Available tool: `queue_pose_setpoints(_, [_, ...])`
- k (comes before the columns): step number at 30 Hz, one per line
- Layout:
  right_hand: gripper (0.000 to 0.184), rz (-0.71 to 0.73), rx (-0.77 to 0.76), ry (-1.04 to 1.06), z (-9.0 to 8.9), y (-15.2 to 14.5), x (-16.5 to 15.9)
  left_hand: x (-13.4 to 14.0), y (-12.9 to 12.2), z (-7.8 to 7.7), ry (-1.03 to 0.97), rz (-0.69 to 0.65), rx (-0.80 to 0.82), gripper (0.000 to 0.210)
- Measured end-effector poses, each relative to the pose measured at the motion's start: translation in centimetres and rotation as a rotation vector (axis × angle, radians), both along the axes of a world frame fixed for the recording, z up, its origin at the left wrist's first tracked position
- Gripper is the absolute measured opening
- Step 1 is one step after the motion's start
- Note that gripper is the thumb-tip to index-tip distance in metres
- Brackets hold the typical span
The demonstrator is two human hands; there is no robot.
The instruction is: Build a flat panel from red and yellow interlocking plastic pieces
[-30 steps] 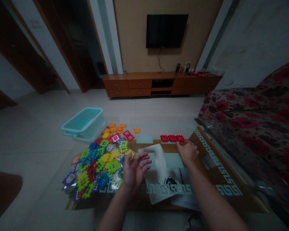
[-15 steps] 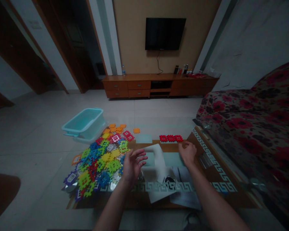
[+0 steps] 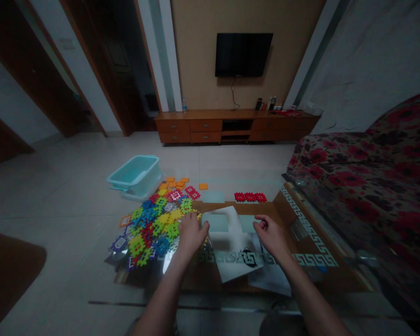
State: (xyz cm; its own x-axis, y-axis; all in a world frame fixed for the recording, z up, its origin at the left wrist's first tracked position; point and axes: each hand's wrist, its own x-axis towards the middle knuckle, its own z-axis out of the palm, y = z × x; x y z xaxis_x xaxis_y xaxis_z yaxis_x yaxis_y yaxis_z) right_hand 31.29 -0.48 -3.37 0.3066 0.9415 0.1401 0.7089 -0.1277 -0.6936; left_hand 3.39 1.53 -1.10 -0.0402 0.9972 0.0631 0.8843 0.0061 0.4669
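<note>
My left hand (image 3: 192, 232) is palm down at the right edge of a heap of colourful plastic interlocking tiles (image 3: 157, 221). Its thumb stands apart from the bent fingers, whose tips are partly hidden beside a yellow tile; no tile shows in its grip. My right hand (image 3: 271, 234) hovers over the right half of the glass table (image 3: 231, 294), loosely curled, with a gap between thumb and forefinger and nothing visible between them. Beyond it, several red tiles (image 3: 250, 197) lie joined in a row near the far edge.
A light-blue plastic basket (image 3: 135, 177) stands beyond the heap, at the left. A lone orange tile (image 3: 203, 186) lies near the far edge. White papers (image 3: 231, 273) show beneath the glass. A flowered sofa (image 3: 364, 158) borders the right side.
My left hand has turned from palm sideways to palm down at the heap. My right hand has drawn back towards me from the red row. The view has shifted slightly.
</note>
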Motion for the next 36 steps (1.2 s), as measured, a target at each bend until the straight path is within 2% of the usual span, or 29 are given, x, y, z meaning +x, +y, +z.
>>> queue_pose_setpoints(4, [0.037, 0.185, -0.13, 0.058, 1.2, -1.9, -1.7, -1.3, -0.5, -0.3, 0.2, -0.007, -0.052, 0.041])
queue_pose_setpoints(8, [0.032, 0.431, -0.177, -0.028, 2.0, -2.3, -3.1, -2.7, -0.2, -0.9, 0.276, 0.003, -0.055, 0.042])
queue_pose_setpoints(11, [0.03, 0.532, -0.233, -0.117, 2.4, -2.7, -4.0, -3.5, 0.2, -1.3, 0.298, 0.009, -0.063, 0.042])
queue_pose_setpoints(20, [0.024, 0.586, -0.336, -0.308, 3.1, -4.3, -4.7, -3.7, 0.6, -2.2, 0.285, -0.019, -0.066, 0.043])
queue_pose_setpoints(29, [0.024, 0.577, -0.441, -0.409, 3.9, -5.0, -4.8, -4.1, 0.3, -3.4, 0.236, -0.026, 0.048, 0.036])
queue_pose_setpoints(33, [0.025, 0.597, -0.415, -0.412, 4.5, -5.5, -5.1, -4.2, 0.8, -3.3, 0.25, 0.005, 0.059, 0.033])
queue_pose_setpoints(36, [0.025, 0.61, -0.409, -0.39, 4.8, -5.6, -5.5, -4.4, 2.3, -2.7, 0.301, -0.002, 0.039, 0.034])
